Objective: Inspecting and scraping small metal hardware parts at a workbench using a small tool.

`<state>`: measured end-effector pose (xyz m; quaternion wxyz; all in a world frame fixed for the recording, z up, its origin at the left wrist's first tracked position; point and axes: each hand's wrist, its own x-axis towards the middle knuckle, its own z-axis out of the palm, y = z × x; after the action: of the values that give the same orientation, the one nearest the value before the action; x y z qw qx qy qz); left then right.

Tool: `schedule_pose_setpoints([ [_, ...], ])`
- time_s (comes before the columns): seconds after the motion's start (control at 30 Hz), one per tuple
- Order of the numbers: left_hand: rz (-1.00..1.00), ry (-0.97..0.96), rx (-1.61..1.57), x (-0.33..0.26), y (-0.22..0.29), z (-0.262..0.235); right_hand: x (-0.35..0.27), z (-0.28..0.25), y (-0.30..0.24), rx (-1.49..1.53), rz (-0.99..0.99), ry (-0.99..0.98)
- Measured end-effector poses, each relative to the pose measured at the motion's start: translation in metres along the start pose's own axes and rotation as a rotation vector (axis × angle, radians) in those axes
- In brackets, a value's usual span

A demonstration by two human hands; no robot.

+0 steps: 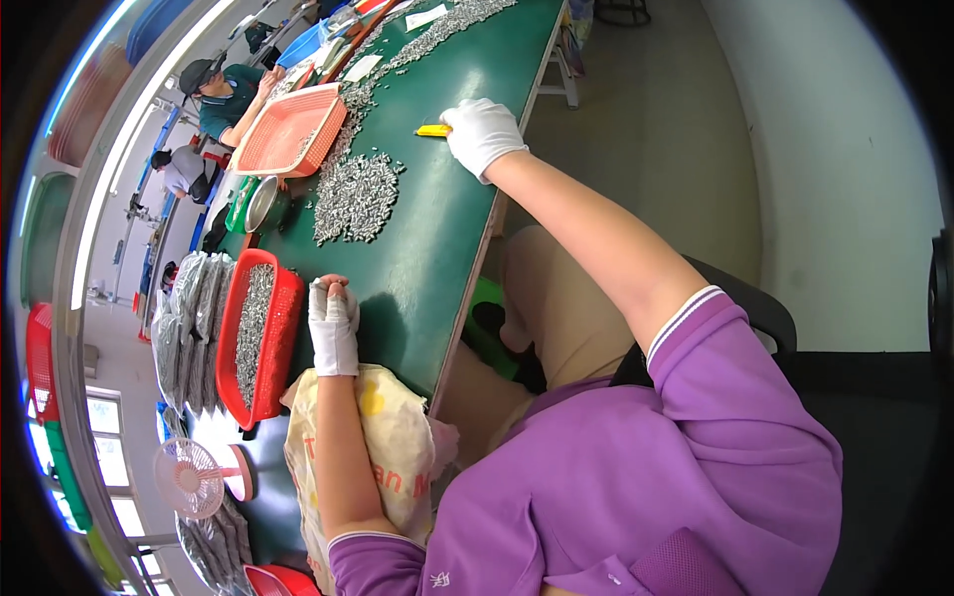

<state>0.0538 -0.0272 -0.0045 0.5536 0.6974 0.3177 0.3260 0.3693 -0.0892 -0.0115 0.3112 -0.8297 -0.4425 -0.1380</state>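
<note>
Tool [433, 130], yellow, held in right hand [480, 135]; left hand [334, 320] near red basket [287, 310], grip unclear.

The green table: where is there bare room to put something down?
The widest bare patch of the green table lies between the metal-parts pile, right hand, left hand and its near edge. Crowded: the far side, with the pink basket and red basket, and the picture's upper stretch, strewn with loose parts.

A pale wall [835, 199] edges a grey-brown floor [676, 129], with bright windows [109, 452] far left.
</note>
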Motion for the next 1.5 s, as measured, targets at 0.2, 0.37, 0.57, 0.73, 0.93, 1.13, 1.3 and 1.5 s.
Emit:
schedule_pose_setpoints([
  [0.2, 0.001, 0.005, 0.012, -0.0012, -0.0004, 0.0000, -0.0001, -0.0010, -0.0018, -0.022, -0.010, -0.009],
  [0.37, 0.007, 0.008, 0.021, -0.0003, -0.0012, -0.0006, 0.0006, 0.0000, -0.0019, -0.015, -0.004, -0.008],
  [0.57, 0.050, -0.007, 0.057, 0.0005, -0.0037, -0.0020, 0.0007, 0.0003, -0.0016, 0.015, 0.000, -0.019],
  [0.73, 0.010, 0.044, 0.104, -0.0007, -0.0034, -0.0001, 0.0003, 0.0002, 0.0003, 0.023, 0.015, -0.006],
  [0.93, 0.046, 0.000, 0.190, -0.0002, -0.0014, 0.0006, 0.0004, 0.0019, -0.0005, -0.047, 0.074, -0.006],
  [1.13, 0.008, 0.008, 0.137, -0.0021, -0.0003, -0.0001, -0.0018, 0.0048, 0.0021, 0.027, 0.051, 0.065],
  [1.3, 0.011, 0.048, 0.166, -0.0046, -0.0006, 0.0008, 0.0005, 0.0065, -0.0003, -0.017, 0.017, 0.042],
  [1.5, 0.052, 0.049, 0.205, -0.0044, -0.0007, 0.0024, 0.0022, 0.0066, -0.0004, 0.021, -0.014, -0.007],
])
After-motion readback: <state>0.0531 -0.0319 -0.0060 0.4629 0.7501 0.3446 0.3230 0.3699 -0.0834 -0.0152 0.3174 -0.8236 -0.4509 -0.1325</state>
